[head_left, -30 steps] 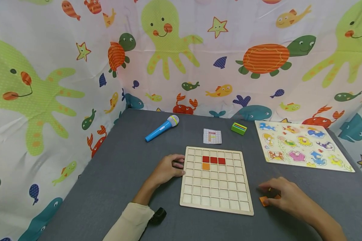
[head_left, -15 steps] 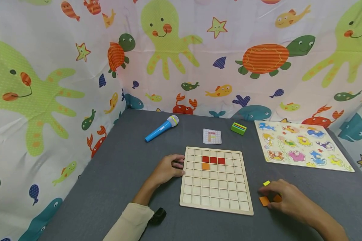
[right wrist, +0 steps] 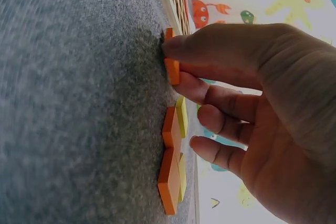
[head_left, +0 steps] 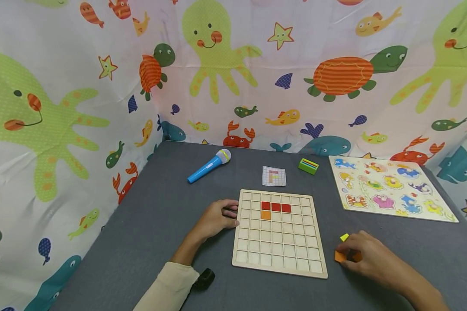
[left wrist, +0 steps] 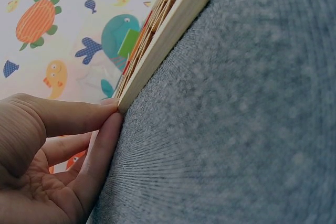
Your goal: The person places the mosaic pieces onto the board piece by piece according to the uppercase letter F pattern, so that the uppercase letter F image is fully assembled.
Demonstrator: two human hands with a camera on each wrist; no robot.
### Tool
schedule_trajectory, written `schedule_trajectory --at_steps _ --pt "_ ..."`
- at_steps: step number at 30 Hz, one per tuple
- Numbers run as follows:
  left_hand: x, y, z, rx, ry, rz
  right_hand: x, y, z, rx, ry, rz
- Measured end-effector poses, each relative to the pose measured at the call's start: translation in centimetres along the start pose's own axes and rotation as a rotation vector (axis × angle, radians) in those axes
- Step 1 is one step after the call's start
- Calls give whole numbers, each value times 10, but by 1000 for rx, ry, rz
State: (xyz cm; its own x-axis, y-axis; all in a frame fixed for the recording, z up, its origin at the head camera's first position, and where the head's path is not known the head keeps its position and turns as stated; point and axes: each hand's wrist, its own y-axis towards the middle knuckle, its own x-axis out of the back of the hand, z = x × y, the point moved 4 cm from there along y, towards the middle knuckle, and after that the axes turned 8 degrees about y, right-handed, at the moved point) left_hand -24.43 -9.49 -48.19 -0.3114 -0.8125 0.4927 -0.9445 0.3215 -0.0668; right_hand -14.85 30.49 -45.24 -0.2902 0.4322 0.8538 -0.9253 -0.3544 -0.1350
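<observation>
My left hand holds the left edge of a square wooden grid board; in the left wrist view, thumb and finger meet at the board's edge. Three red tiles lie in a row in its cells, with one orange tile below the leftmost. Right of the board, my right hand pinches an orange tile between thumb and index finger, close over the table. More orange tiles and yellow tiles lie beside the hand, partly hidden by it in the head view.
Behind the board lie a small pattern card and a green block with coloured stripes. A blue toy microphone rests at back left. A sea-animal puzzle board lies at back right. A patterned curtain encloses the grey table.
My right hand's fingers have shifted slightly among the loose tiles and now pinch an orange one. A yellow tile has come into sight behind the fingers. My left hand and the board have stayed put.
</observation>
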Motion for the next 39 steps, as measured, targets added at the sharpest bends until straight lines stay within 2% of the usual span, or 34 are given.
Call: schedule_trajectory --at_steps 7,14,27,39 --pt "0 1 2 1 -3 -2 1 7 12 32 4 -64" --pt "-1 1 2 3 -2 -3 0 22 28 19 -8 -52" --pt "-1 0 1 0 -22 5 -7 49 51 156 -2 -117" --pt "0 -1 0 -7 -21 8 -19 74 64 228 63 -74"
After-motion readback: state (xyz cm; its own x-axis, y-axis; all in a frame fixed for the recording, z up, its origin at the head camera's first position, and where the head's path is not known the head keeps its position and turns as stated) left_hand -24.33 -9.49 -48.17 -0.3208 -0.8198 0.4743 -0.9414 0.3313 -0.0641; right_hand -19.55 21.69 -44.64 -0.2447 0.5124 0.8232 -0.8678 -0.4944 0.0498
